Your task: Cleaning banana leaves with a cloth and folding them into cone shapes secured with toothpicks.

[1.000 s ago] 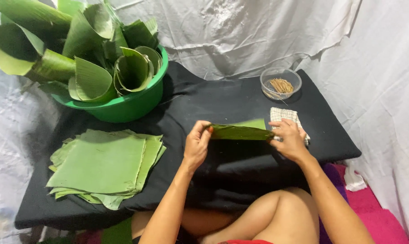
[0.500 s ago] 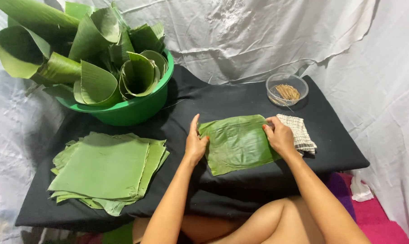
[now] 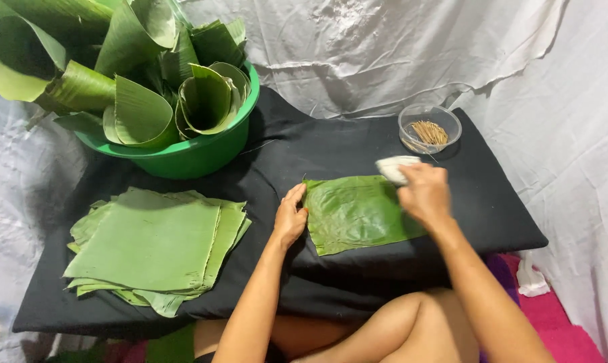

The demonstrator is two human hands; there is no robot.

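Left hand (image 3: 290, 218): my open palm pins the leaf (image 3: 358, 213) flat.
Right hand (image 3: 423, 193): I grip a cloth (image 3: 395, 167), wiping the leaf's far right.

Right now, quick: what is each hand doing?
Left hand: open, fingers pressing the left edge of the banana leaf piece.
Right hand: closed on a whitish folded cloth, on the leaf.

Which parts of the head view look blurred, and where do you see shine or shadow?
Head view: the right hand and the white cloth it holds are smeared by motion blur; the left hand is sharp; the flat leaf shows soft shine; lighting is even, with faint shadows on the black cloth.
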